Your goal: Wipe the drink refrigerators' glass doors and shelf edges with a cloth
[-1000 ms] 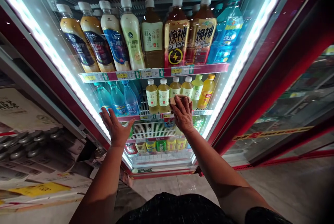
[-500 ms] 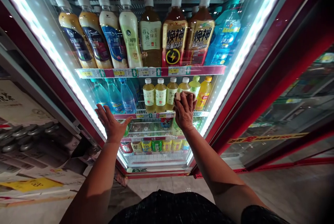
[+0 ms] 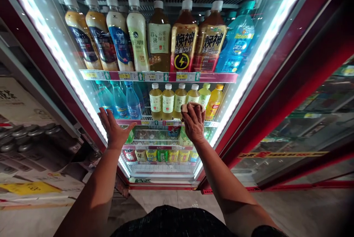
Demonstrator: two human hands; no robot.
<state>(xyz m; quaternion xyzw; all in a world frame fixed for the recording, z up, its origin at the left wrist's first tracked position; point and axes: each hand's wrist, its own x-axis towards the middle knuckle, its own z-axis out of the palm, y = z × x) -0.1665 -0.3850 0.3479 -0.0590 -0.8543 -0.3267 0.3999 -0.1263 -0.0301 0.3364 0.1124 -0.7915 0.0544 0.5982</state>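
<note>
My right hand [image 3: 194,124] grips a folded, brownish cloth [image 3: 188,108] and holds it flat in front of the small bottles of pale yellow-green tea [image 3: 167,100]. The cloth appears to rest against the glass door of a lit drinks fridge, and the fingers hide part of it. To the left, my left hand [image 3: 116,129] is open, its fingers spread and thumb stretched out. It is nearest to the blue bottles [image 3: 134,100] on the same shelf; whether its palm touches the glass I cannot tell.
Larger bottles, among them a brown energy drink [image 3: 184,41], line the upper shelf [image 3: 210,77]. Small packs [image 3: 162,155] stand low in the fridge. A red-framed glass door [image 3: 290,119] adjoins on the right. Boxes with dark cylindrical items [image 3: 35,145] are stacked at left.
The right hand with the cloth has shifted slightly down across the front of the bottles. My left hand stays spread, nearly in place. The view has moved a little.
</note>
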